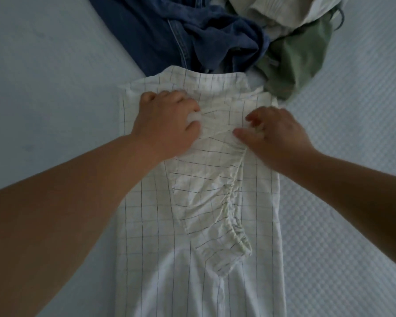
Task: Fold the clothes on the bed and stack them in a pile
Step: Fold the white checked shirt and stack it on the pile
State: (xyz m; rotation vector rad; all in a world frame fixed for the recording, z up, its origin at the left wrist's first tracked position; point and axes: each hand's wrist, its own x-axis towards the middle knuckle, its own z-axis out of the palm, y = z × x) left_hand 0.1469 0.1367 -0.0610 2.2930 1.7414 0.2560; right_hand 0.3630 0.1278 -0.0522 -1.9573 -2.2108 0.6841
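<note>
- Folding under way: left hand and right hand both pinch the white grid-checked cotton shirt, its sleeve laid inward.
- Unfolded yet: blue denim garment, green cloth; no pile visible.

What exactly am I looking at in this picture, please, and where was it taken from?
There is no machine here: a person wears a camera on the head, looking down at their own bare arms. On the bed lies a white checked garment, partly folded, one sleeve laid across it. The left hand has bunched cloth in its grip; the right hand pinches a fold beside it. Behind lie unfolded clothes: a blue denim piece, a green one and a pale one.
</note>
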